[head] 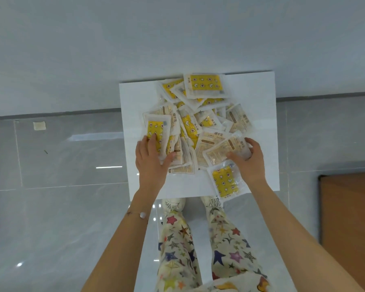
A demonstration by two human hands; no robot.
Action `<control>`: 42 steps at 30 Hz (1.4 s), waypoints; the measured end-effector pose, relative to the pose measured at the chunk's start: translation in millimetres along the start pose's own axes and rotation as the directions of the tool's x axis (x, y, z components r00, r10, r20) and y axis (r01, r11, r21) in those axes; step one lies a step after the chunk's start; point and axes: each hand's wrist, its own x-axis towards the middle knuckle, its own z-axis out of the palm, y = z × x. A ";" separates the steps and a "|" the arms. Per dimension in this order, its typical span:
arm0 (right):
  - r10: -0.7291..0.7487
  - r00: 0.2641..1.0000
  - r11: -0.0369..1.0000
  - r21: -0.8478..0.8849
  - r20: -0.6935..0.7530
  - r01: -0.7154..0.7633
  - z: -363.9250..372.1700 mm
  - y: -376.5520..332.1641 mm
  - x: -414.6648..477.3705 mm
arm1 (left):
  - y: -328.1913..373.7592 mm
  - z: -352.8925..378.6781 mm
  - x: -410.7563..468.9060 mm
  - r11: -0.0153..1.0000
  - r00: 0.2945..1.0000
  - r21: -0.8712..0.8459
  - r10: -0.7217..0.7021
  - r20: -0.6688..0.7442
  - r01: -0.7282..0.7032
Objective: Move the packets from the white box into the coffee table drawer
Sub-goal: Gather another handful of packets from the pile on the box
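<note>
A white box (259, 98) stands on the floor against the wall, right in front of my feet. Several clear packets (198, 114) with yellow or beige printed inserts lie heaped on it. My left hand (151, 159) rests on the pile's left side, fingers over a yellow-patterned packet (156, 131) and thumb pressing it. My right hand (248, 159) closes around a beige packet (223, 148) at the pile's right. One yellow packet (227, 181) hangs over the box's near edge beside my right wrist. The coffee table drawer is not visible.
Grey glossy floor tiles (61, 186) spread to the left and right of the box. A brown wooden surface (350, 207), apparently furniture, juts in at the right edge. A pale wall (114, 49) rises behind the box. My legs in star-print trousers stand just below the box.
</note>
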 end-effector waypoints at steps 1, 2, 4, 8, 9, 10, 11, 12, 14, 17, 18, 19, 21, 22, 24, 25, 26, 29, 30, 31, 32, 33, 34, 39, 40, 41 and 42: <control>0.011 1.000 1.000 0.024 -0.007 -0.011 -2.4 -0.1 -0.7 | -3.1 -0.3 -1.1 1.000 1.000 0.003 0.022 0.014 -0.022; 0.023 1.000 0.999 0.026 -0.018 -0.023 -4.8 0.0 -1.4 | -5.1 -1.9 -1.9 0.999 0.999 0.003 0.043 0.026 -0.043; 0.035 0.998 0.999 -0.002 -0.043 -0.035 -11.2 4.8 1.3 | -8.0 -5.4 -2.3 0.998 0.997 -0.020 0.054 0.050 -0.053; 0.023 0.998 0.999 -0.046 -0.054 -0.025 -21.1 12.4 5.5 | -13.1 -9.7 -0.9 0.997 0.996 -0.058 0.056 0.072 -0.052; 0.019 0.998 0.999 -0.042 -0.055 -0.022 -22.4 12.8 5.9 | -15.1 -9.8 -1.0 0.996 0.996 -0.060 0.067 0.067 -0.063; 0.010 0.998 0.999 -0.032 -0.059 -0.012 -23.6 12.1 5.7 | -16.3 -9.8 -1.7 0.996 0.995 -0.051 0.076 0.060 -0.073; 0.004 0.998 1.000 -0.022 -0.067 -0.006 -24.5 11.7 5.8 | -17.5 -8.4 -2.7 0.996 0.996 -0.038 0.077 0.053 -0.075; -0.004 0.997 1.000 -0.008 -0.079 0.003 -25.8 11.2 5.3 | -18.2 -6.7 -4.0 0.997 0.996 -0.030 0.069 0.051 -0.068; -0.025 0.993 1.000 0.008 -0.112 0.026 -29.7 13.3 3.5 | -17.5 -3.8 -5.9 0.996 0.999 -0.081 0.032 0.043 -0.028; -0.006 0.987 0.995 0.094 -0.158 0.021 -36.3 17.2 -6.7 | -13.2 -1.9 -3.2 0.969 0.998 -0.245 -0.049 -0.030 0.040; 0.038 0.987 0.980 0.201 -0.159 -0.005 -38.7 18.8 -11.0 | -10.0 -2.1 -1.5 0.958 0.995 -0.279 -0.080 -0.060 0.060; 0.088 0.985 0.947 0.318 -0.150 -0.036 -41.7 20.2 -16.0 | -5.5 -2.0 0.2 0.950 0.991 -0.301 -0.112 -0.079 0.083; 0.168 0.979 0.860 0.503 -0.113 -0.089 -46.9 24.6 -25.4 | 4.5 0.0 2.3 0.939 0.980 -0.316 -0.173 -0.099 0.134; 0.196 0.977 0.822 0.557 -0.081 -0.119 -48.9 28.7 -30.1 | 8.9 1.3 2.7 0.937 0.974 -0.312 -0.201 -0.105 0.160; 0.229 0.973 0.786 0.586 0.018 -0.196 -48.4 39.5 -40.8 | 14.5 1.3 3.8 0.928 0.961 -0.307 -0.253 -0.107 0.210; 0.234 0.970 0.785 0.574 0.070 -0.231 -46.0 44.7 -47.0 | 15.4 0.6 4.3 0.923 0.957 -0.308 -0.272 -0.097 0.231; 0.241 0.965 0.792 0.554 0.103 -0.257 -42.9 50.8 -52.8 | 15.5 -0.4 4.8 0.919 0.954 -0.304 -0.286 -0.083 0.249; 0.259 0.962 0.845 0.464 0.081 -0.267 -29.3 68.4 -64.0 | 10.1 -2.2 7.5 0.925 0.950 -0.243 -0.310 -0.032 0.293; 0.229 0.973 0.898 0.377 0.043 -0.228 -24.2 73.6 -66.1 | 7.5 -2.2 9.4 0.922 0.948 -0.235 -0.318 -0.006 0.308; 0.187 0.982 0.946 0.268 0.007 -0.182 -18.5 78.9 -67.3 | 4.8 -2.3 11.6 0.917 0.944 -0.231 -0.329 0.021 0.325; 0.144 0.989 0.978 0.155 -0.024 -0.139 -12.5 82.5 -68.7 | 3.5 -3.2 13.5 0.913 0.940 -0.227 -0.338 0.044 0.339; 0.105 0.993 0.994 0.037 -0.060 -0.103 -5.5 85.8 -69.0 | 2.0 -3.8 15.0 0.909 0.937 -0.228 -0.345 0.057 0.349; 0.085 0.991 0.993 -0.074 -0.105 -0.093 0.9 86.7 -69.9 | 1.1 -4.5 15.7 0.907 0.935 -0.229 -0.348 0.060 0.352; -0.009 0.977 0.933 -0.354 -0.214 -0.069 29.5 81.4 -73.9 | 8.8 -6.3 12.6 0.900 0.931 -0.249 -0.365 0.013 0.357; -0.009 0.979 0.932 -0.357 -0.206 -0.067 33.2 77.9 -75.2 | 10.9 -5.9 11.8 0.902 0.935 -0.262 -0.355 0.000 0.342; 0.004 0.981 0.939 -0.337 -0.195 -0.071 36.1 76.1 -75.2 | 11.9 -4.9 11.5 0.900 0.939 -0.286 -0.344 0.000 0.330; 0.016 0.983 0.949 -0.306 -0.184 -0.073 37.9 73.0 -75.1 | 13.4 -4.3 11.0 0.894 0.942 -0.311 -0.336 0.011 0.323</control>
